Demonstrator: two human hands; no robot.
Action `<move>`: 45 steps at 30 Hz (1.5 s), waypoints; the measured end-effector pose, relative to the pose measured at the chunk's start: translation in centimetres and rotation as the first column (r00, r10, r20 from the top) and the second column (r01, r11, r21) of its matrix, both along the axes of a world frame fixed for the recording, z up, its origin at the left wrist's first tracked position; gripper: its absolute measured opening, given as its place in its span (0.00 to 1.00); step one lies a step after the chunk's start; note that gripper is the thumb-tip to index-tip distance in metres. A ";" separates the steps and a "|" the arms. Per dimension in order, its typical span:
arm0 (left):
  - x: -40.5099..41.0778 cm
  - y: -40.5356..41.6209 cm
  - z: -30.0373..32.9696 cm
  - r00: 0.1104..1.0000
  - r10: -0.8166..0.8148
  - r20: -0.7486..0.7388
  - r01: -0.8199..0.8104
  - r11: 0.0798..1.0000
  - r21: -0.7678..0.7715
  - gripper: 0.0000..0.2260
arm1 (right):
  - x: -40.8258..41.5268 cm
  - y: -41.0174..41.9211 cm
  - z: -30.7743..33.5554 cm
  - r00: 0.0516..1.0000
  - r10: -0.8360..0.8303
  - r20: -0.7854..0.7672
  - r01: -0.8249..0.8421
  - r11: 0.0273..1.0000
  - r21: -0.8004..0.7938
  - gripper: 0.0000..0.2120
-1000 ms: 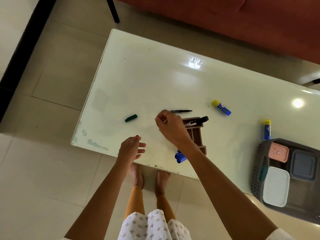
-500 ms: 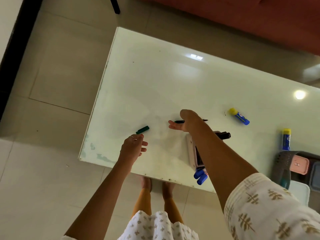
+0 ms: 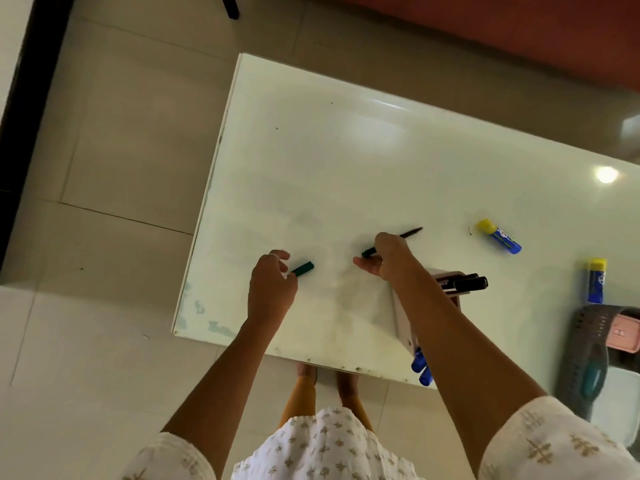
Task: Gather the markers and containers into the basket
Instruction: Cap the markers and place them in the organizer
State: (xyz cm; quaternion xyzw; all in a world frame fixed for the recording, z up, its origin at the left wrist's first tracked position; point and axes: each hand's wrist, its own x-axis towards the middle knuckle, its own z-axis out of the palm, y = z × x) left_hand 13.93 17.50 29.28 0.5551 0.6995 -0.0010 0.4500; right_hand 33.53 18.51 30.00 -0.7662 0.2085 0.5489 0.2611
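A short green marker (image 3: 304, 268) lies on the white table (image 3: 346, 161), and my left hand (image 3: 273, 289) is closed on its near end. My right hand (image 3: 386, 259) pinches a thin black pen (image 3: 412, 232); a green end shows left of the fingers and the dark tip points right. Behind my right forearm stands a pink organizer tray (image 3: 403, 317) holding black markers (image 3: 467, 284) and blue markers (image 3: 420, 367). The grey basket (image 3: 585, 341) sits at the right edge with a pink container (image 3: 623, 332) and a white-lidded container (image 3: 620, 393) inside.
Two blue glue sticks with yellow caps lie on the table, one (image 3: 498, 236) right of the pen and one (image 3: 596, 280) just beyond the basket. A red sofa (image 3: 519, 29) runs behind the table. Tiled floor lies to the left.
My left hand has reached forward and closed on the green marker. My right hand has closed on the thin black pen. The view has shifted left.
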 end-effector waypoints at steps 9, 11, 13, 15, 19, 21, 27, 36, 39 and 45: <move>1.9 -0.2 -1.3 0.942 -0.314 -0.122 0.326 0.941 0.091 0.13 | -2.3 -4.6 4.6 0.925 0.323 0.199 -0.367 0.893 0.261 0.06; 2.0 -0.4 -1.5 0.925 -0.355 -0.135 0.369 0.924 0.099 0.10 | -2.9 -6.1 5.6 0.898 0.385 0.214 -0.433 0.859 0.272 0.06; 2.0 -0.7 -1.7 0.918 -0.374 -0.131 0.388 0.916 0.103 0.08 | -3.5 -7.5 6.3 0.868 0.434 0.239 -0.489 0.830 0.267 0.05; 1.9 -0.9 -1.9 0.918 -0.380 -0.111 0.390 0.916 0.094 0.08 | -4.0 -8.6 7.0 0.841 0.472 0.263 -0.535 0.798 0.277 0.05; 2.2 -1.1 -1.4 0.979 -0.203 0.013 0.204 0.977 -0.055 0.09 | -5.0 -10.0 8.4 0.790 0.543 0.285 -0.612 0.724 0.317 0.06; 2.4 -1.5 -0.5 0.993 -0.059 0.101 0.076 0.982 -0.172 0.12 | -5.3 -10.8 8.8 0.742 0.596 0.307 -0.670 0.667 0.326 0.07; 3.0 -4.0 3.6 0.701 0.586 0.407 -0.361 0.784 -0.505 0.11 | -5.1 -14.5 10.3 0.605 0.699 0.381 -0.795 0.502 0.342 0.07; 4.9 -7.2 7.4 0.365 0.744 0.560 -0.410 0.669 -0.620 0.12 | -2.8 -20.5 12.8 0.498 0.739 0.454 -0.866 0.394 0.309 0.05; 5.4 -8.1 8.0 0.323 0.752 0.575 -0.417 0.658 -0.627 0.12 | -2.3 -21.7 13.3 0.498 0.747 0.441 -0.865 0.394 0.310 0.04; 6.5 -9.8 8.8 0.291 0.752 0.591 -0.437 0.654 -0.617 0.10 | -2.0 -23.4 14.1 0.524 0.735 0.429 -0.844 0.384 0.374 0.05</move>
